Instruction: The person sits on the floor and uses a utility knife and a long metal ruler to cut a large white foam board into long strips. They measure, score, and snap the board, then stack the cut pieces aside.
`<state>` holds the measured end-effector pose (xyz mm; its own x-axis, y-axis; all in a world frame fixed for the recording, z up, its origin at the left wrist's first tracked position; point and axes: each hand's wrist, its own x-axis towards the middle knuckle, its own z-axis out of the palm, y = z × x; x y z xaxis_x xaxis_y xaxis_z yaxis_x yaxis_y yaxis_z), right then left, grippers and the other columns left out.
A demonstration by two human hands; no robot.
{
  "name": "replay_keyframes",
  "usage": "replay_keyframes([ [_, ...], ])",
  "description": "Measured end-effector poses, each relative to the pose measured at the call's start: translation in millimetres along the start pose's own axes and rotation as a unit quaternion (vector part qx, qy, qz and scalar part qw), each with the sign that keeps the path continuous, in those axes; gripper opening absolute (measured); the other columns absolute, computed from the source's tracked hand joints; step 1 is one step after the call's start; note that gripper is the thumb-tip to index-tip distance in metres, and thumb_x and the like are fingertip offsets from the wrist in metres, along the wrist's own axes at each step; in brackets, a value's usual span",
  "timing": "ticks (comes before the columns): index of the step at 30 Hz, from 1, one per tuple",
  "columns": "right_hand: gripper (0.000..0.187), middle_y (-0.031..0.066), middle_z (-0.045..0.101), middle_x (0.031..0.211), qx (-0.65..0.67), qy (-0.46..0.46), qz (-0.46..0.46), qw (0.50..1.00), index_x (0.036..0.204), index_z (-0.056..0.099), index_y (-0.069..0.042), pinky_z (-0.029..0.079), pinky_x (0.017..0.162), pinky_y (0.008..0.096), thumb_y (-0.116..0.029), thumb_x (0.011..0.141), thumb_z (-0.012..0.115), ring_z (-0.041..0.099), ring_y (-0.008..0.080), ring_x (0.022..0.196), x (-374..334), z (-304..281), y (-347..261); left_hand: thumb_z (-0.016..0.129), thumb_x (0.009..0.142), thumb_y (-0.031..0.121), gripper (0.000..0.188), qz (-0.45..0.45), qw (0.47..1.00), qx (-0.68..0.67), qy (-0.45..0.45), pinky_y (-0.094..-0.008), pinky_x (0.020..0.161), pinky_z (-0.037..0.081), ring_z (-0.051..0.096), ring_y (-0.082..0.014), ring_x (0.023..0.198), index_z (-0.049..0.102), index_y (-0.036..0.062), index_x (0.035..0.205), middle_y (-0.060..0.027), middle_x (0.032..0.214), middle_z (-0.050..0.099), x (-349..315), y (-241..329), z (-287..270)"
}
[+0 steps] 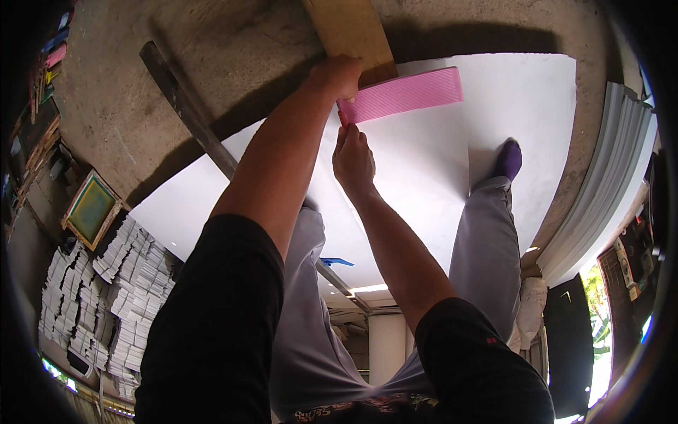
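A pink ribbed strip (pixel 413 93) lies across the far part of a large white sheet (pixel 417 169). At the strip's left end, my left hand (pixel 340 76) is closed, with the thumb side against its corner; most of those fingers are hidden. Just below it, my right hand (pixel 353 157) is closed around a slim red-orange tool (pixel 342 118), which looks like a cutter. Its tip is beside the strip's left edge. A brown board (pixel 353 32) runs away from me under my left hand.
A dark bar (pixel 185 106) slants under the white sheet on the left. Stacks of white pieces (pixel 131 290) and a framed screen (pixel 92 210) stand at the left. On the sheet is my foot in a purple sock (pixel 508 160). Long white panels (pixel 600 177) lean at right; a blue object (pixel 337 262) lies near me.
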<state>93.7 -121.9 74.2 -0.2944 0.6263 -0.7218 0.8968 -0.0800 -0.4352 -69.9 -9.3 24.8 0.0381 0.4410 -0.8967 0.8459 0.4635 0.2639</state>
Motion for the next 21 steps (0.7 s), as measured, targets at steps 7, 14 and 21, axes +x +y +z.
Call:
replay_keyframes([
  [7,0.035,0.0271,0.070,0.092,-0.044,-0.029,0.068,0.996,0.106,0.057,0.001,0.058,0.075,0.0582,-0.031,0.111,0.043,0.071,0.0498,0.088,12.1,-1.8,-23.1,0.091,0.074,0.017,0.046,0.005,1.000,0.003,-0.013,-0.0441,0.090,0.060,0.074,-0.0322,0.109,0.076,0.0040,0.115,-0.0160,0.112,0.077,0.7,-0.7,-1.6],
  [14,0.033,0.0261,0.071,0.096,-0.005,-0.041,0.034,0.999,0.110,0.059,-0.001,0.056,0.077,0.0580,-0.031,0.111,0.046,0.071,0.0479,0.090,-10.3,-17.3,3.0,0.092,0.073,0.020,0.045,0.009,0.999,-0.001,0.036,-0.0446,0.088,0.060,0.074,-0.0317,0.108,0.076,0.0059,0.112,-0.0159,0.112,0.077,-7.6,-7.1,5.9],
  [21,0.027,0.0184,0.067,0.091,0.103,0.097,0.127,0.982,0.108,0.057,-0.007,0.050,0.076,0.0500,-0.034,0.105,0.061,0.067,0.0378,0.084,-13.2,-43.6,81.6,0.085,0.082,0.024,0.035,-0.012,0.975,-0.133,0.175,-0.0466,0.081,0.058,0.073,-0.0332,0.095,0.073,0.0122,0.113,-0.0140,0.098,0.074,-43.5,-13.1,52.6],
])
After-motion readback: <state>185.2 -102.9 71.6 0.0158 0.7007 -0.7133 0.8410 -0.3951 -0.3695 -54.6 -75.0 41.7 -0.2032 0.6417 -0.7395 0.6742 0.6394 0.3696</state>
